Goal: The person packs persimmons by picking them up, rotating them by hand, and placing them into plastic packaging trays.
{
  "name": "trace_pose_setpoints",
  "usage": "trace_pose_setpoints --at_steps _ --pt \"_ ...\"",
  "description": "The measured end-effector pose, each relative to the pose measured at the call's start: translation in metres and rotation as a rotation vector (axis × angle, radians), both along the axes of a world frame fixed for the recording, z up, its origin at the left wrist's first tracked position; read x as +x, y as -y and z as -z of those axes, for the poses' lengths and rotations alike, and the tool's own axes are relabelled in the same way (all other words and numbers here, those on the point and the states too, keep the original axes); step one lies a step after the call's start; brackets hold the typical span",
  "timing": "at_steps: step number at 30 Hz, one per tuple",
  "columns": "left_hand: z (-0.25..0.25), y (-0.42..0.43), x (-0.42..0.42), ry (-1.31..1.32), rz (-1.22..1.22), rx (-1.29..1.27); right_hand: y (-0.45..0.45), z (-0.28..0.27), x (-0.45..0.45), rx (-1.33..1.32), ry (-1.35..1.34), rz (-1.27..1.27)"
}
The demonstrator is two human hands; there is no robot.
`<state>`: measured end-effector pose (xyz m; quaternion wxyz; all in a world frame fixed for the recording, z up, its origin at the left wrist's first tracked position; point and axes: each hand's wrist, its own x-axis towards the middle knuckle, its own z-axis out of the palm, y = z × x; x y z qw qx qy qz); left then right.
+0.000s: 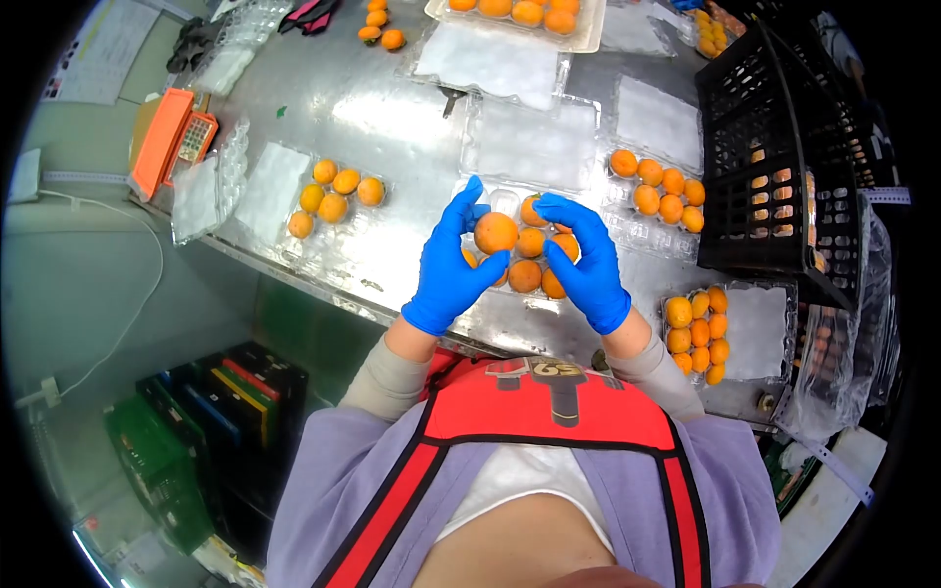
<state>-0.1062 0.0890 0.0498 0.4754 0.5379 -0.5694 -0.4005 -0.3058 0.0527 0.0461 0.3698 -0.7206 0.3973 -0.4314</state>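
Note:
My left hand (453, 260), in a blue glove, has its thumb and fingers round the left side of an orange fruit (496, 232), which is held above a clear plastic tray. My right hand (590, 260), gloved in the same blue, curves its fingers and thumb round fruits at the tray's right side. Several orange fruits (525, 275) lie in this tray between the hands. Behind it is the tray's open lid (531, 142) with a white pad.
A metal table (392, 147) carries more fruit trays (331, 208) at left and right (670, 208). Another filled tray (700, 333) lies at the front right. A black crate (750, 157) stands at the right, an orange box (167, 142) at the left edge. Loose fruits (392, 39) lie at the back.

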Motion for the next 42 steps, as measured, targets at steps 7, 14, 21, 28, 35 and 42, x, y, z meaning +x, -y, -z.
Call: trace_pose_setpoints --at_steps 7,14,21,28,35,42 --pt "0.044 0.012 0.027 0.153 -0.179 0.05 -0.013 0.009 -0.008 0.079 -0.103 -0.063" --pt "0.078 0.078 0.076 0.672 -0.295 0.023 -0.01 0.023 -0.039 0.196 -0.076 0.055" --pt "0.097 0.106 0.082 1.089 -0.301 0.133 -0.015 0.035 -0.067 0.307 -0.135 0.146" --pt "0.106 0.102 0.083 1.044 -0.324 0.123 -0.014 0.044 -0.071 0.302 -0.149 0.182" --pt "0.106 0.091 0.081 1.027 -0.318 0.141 -0.007 0.043 -0.061 0.317 -0.117 0.127" --pt "0.09 0.073 0.076 0.973 -0.369 -0.131 -0.008 0.047 -0.065 0.351 -0.095 0.107"
